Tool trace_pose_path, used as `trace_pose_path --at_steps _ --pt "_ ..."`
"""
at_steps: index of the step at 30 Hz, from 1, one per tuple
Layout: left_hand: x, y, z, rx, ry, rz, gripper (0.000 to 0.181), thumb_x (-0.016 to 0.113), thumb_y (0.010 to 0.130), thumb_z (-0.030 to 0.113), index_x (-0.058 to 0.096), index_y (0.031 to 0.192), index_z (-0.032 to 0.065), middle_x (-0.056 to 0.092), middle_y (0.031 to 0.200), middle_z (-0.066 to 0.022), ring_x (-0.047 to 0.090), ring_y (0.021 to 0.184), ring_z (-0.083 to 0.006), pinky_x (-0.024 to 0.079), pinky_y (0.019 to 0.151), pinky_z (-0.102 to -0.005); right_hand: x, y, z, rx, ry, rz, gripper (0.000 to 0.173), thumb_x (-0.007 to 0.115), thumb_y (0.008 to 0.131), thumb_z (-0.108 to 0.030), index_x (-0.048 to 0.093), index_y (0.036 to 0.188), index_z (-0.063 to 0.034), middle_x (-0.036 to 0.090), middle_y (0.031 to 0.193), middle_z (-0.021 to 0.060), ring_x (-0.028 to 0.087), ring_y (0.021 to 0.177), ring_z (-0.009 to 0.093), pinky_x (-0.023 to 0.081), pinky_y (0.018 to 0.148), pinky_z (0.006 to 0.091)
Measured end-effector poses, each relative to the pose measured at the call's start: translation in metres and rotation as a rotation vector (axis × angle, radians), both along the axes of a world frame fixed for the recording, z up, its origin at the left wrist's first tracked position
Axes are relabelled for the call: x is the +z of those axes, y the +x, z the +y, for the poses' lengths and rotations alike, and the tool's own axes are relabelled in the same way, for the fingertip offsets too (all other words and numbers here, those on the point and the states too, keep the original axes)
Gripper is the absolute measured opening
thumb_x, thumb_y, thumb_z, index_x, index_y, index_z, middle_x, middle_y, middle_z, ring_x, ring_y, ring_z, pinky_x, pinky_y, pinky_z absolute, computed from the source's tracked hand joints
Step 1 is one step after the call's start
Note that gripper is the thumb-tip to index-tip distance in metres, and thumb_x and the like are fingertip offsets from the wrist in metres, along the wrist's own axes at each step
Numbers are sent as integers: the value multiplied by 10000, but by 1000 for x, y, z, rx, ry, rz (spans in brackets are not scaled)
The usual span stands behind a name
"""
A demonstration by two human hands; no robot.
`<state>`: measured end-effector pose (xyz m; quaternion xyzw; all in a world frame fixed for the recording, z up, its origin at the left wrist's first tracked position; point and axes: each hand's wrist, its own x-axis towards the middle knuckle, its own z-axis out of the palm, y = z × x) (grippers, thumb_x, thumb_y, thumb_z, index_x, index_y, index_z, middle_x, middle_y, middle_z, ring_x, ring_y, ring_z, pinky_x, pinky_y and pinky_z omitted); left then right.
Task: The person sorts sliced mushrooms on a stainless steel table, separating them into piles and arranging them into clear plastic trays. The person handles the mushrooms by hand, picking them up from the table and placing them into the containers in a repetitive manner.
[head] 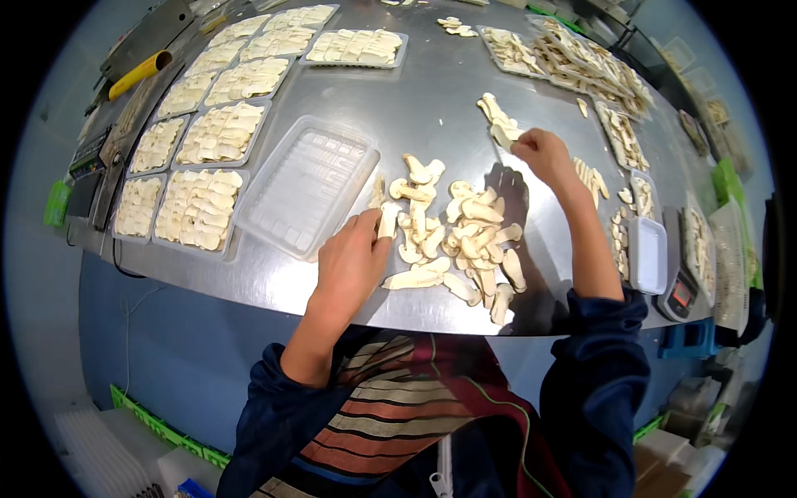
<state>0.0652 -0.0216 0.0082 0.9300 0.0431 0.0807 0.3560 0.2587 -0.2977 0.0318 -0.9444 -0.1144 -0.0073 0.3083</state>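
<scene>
My left hand (352, 258) pinches a pale mushroom slice (388, 219) between thumb and forefinger, beside the right edge of a clear plastic tray (249, 215) with nothing in it. Another slice (377, 192) lies just beyond those fingers. Farther out on the right, my right hand (547, 159) has its fingers closed at the near end of a short overlapping row of mushroom slices (495, 115), apparently gripping the nearest one. Between my hands, a loose pile of mushroom slices (476, 236) lies on the steel table (429, 106), with a smaller heap (418, 215) to its left.
Filled mushroom trays (199, 202) stand in rows at left. More trays of slices (585, 62) are stacked at far right. A small white tray (649, 255) and a digital scale (679, 295) sit near the right edge. A yellow tube (140, 73) lies at far left.
</scene>
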Motion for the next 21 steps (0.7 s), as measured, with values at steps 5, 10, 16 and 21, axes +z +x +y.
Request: trace_pose_path --at_steps 5,10,16,21 --pt "-12 -5 0 41 -164 -8 305 663 801 93 623 1090 6 603 729 -89 550 582 -171 457 562 -301 15 -72 16 98 -146 210 321 732 769 -285 677 874 14 639 732 127 615 681 206 487 638 323" --pt "-15 -8 0 60 -268 5 225 656 799 86 635 1006 1 594 735 -73 547 580 -157 462 565 -298 12 -90 27 54 -45 470 259 743 744 -212 674 832 21 637 689 102 608 641 171 484 610 308" --pt "-29 -14 3 104 -522 -29 124 655 827 98 645 886 -11 599 724 -56 536 578 -98 445 541 -259 7 -35 1 -5 122 268 269 718 780 -282 694 787 -14 551 620 2 463 562 93 361 511 256" --pt "-20 -13 0 52 -686 -9 154 655 857 131 613 858 -18 599 668 -38 530 584 -63 434 538 -235 13 -10 10 -68 9 68 313 699 811 -268 680 815 45 632 667 111 558 602 177 447 592 340"
